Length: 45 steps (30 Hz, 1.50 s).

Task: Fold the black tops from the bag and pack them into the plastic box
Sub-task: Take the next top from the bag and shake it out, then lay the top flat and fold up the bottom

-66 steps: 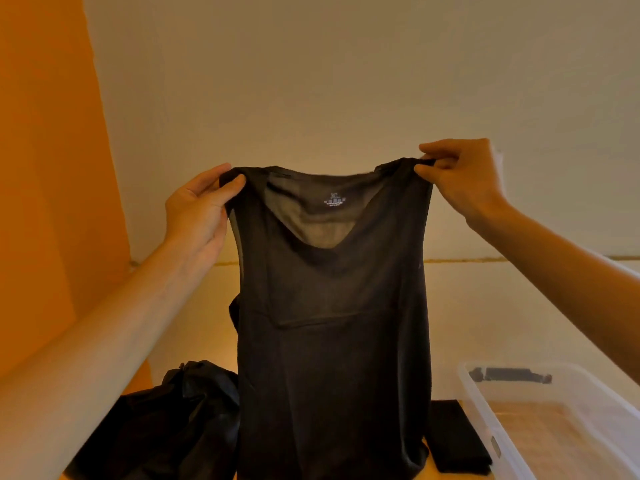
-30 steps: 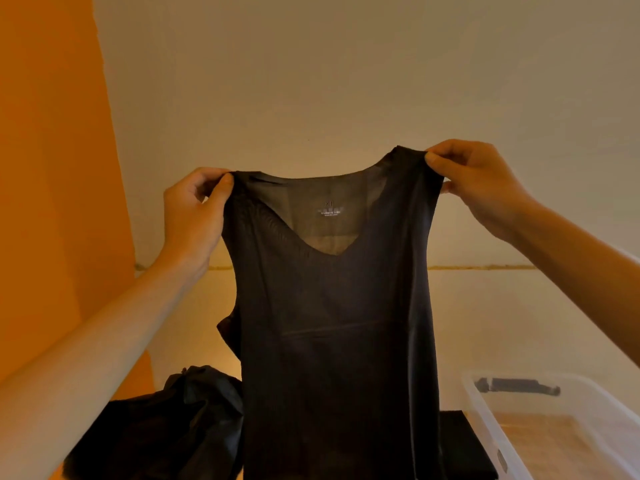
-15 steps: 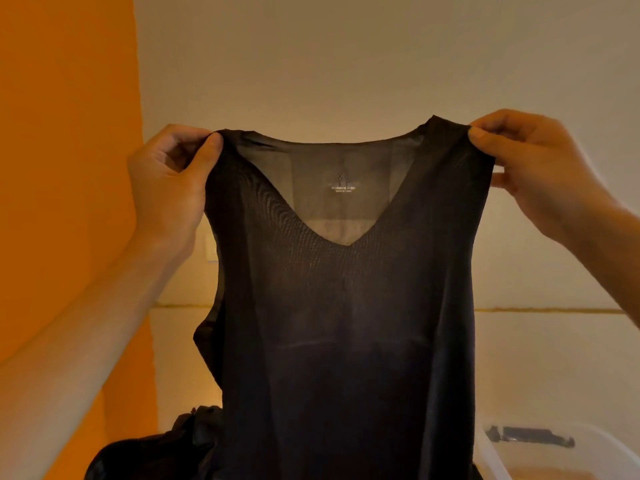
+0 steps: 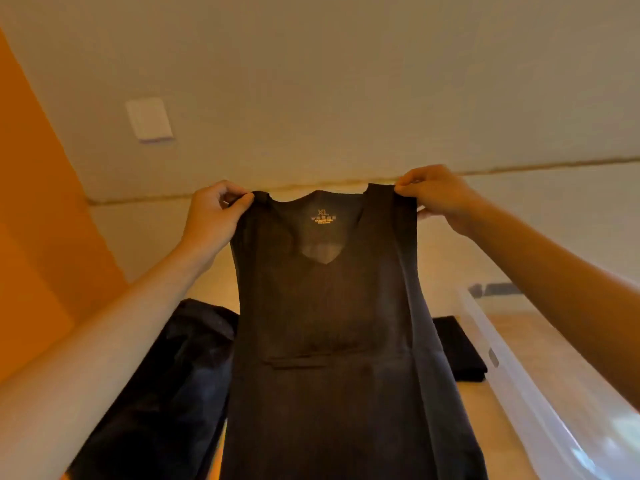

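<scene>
Evidently light, limp and sheer, the black sleeveless top (image 4: 329, 341) hung by its shoulders, one pinched in the left hand (image 4: 214, 220), one in the right hand (image 4: 440, 199), judged the best holds.

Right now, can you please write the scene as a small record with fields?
left hand: pinches one shoulder strap of the sheer black sleeveless top
right hand: pinches the other strap
top state: hanging spread, unfolded, XL label visible
clear plastic box: on the right
folded black cloth: beside the box, left of it
crumpled black bag: lower left
</scene>
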Tool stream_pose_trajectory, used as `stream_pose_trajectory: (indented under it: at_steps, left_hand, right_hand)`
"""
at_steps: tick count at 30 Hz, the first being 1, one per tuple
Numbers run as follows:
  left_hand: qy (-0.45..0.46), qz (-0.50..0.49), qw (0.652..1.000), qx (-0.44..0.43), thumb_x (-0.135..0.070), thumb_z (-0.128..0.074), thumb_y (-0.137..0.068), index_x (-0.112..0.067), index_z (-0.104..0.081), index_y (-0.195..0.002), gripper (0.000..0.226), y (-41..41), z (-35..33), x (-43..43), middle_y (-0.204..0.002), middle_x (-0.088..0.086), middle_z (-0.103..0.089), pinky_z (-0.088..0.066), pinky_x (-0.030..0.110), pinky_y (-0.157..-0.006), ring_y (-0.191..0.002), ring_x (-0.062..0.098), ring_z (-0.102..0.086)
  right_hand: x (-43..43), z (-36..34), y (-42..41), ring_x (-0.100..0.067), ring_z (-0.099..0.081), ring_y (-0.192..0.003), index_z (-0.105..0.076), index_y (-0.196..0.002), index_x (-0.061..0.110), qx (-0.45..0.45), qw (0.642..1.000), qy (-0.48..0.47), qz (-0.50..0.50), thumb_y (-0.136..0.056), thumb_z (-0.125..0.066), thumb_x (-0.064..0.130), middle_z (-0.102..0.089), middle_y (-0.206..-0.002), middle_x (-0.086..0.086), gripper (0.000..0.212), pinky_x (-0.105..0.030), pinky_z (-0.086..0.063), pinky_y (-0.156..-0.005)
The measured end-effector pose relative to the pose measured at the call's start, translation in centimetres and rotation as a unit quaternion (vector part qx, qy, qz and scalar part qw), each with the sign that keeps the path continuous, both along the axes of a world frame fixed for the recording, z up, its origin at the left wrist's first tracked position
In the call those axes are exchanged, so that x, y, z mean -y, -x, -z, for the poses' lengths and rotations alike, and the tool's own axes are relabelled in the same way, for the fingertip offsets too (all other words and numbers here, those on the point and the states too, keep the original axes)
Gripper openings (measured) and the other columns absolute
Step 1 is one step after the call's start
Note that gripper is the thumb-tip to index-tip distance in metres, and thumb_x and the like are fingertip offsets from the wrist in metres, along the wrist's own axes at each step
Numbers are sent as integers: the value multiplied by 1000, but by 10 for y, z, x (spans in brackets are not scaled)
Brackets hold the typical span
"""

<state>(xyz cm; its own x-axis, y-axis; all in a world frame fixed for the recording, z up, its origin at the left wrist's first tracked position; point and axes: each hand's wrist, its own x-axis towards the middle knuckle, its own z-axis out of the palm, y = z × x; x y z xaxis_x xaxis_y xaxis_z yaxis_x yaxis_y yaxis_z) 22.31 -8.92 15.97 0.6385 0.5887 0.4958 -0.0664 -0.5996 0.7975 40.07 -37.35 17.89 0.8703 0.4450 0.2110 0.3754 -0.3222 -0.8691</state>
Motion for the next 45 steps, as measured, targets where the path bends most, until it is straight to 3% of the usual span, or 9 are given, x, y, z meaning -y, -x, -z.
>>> stream_pose_trajectory:
  at_steps: [8,19,23,26,29,31,34,38,45]
  left_hand:
    - [75,-53,983,-156,-19,-64,-101,-12,-70,-100,9,-77,181,-40,-90,-1,-64,-52,35,-85,-97,21,-63]
    - [67,-88,956,-270,-20,-56,-105,-10,-67,-109,15,-135,272,-70,-115,7,-65,-48,34,-88,-113,28,-61]
    - [16,-83,923,-375,-21,-42,-107,-17,-43,-139,32,-126,266,-39,-153,15,-31,-41,50,-110,-133,38,-41]
    - [-139,2,898,-417,-45,-33,-108,-25,-22,-159,56,-78,263,18,-170,9,1,-9,47,-126,-156,34,-3]
    - [-223,19,850,-478,-65,-16,-103,-24,1,-164,75,-40,277,62,-170,6,18,9,44,-126,-156,26,20]
    - [-261,-6,821,-508,-67,-8,-100,-23,6,-163,78,-24,288,70,-170,7,19,10,45,-127,-155,26,22]
    - [-268,-12,821,-505,-68,-2,-98,-24,6,-163,79,-2,295,68,-171,6,14,7,45,-128,-156,25,17]
    - [-263,2,819,-511,-72,10,-94,-25,8,-163,83,27,307,66,-171,3,12,3,44,-128,-157,22,15]
    - [-284,3,816,-503,-73,3,-94,-29,1,-164,83,23,309,47,-172,2,7,0,43,-129,-158,20,11]
  right_hand:
    - [-53,195,-74,-36,-69,-93,-69,-108,7,-64,987,115,96,-103,-59,14,-68,-106,-21,13,-49,-61,-86]
    - [-78,282,-125,-23,-64,-90,-72,-109,10,-50,966,210,141,-102,-58,12,-69,-108,-11,16,-29,-49,-77]
    - [-79,271,-91,-26,-67,-102,-60,-131,15,-13,972,204,117,-107,-50,28,-69,-114,-8,29,-36,-53,-85]
    - [-68,272,-27,-30,-53,-130,-56,-139,19,87,955,283,32,-107,-46,40,-59,-139,-8,40,-44,-41,-109]
    - [-64,288,17,-29,-15,-156,-39,-156,22,82,930,360,-7,-108,-35,49,-31,-164,-11,55,-45,-7,-126]
    - [-63,297,31,-27,2,-158,-20,-163,26,51,918,394,-17,-108,-26,54,-12,-170,-12,62,-44,4,-126]
    - [-48,305,49,-27,15,-156,-1,-163,29,40,896,442,-31,-104,-14,63,5,-171,-11,70,-43,15,-122]
    - [-19,308,70,-25,20,-155,7,-162,31,57,885,460,-32,-101,-6,65,12,-170,-9,71,-40,21,-118]
    - [-4,330,68,-19,18,-155,8,-161,35,121,874,470,-19,-99,0,67,12,-170,-5,70,-42,12,-126]
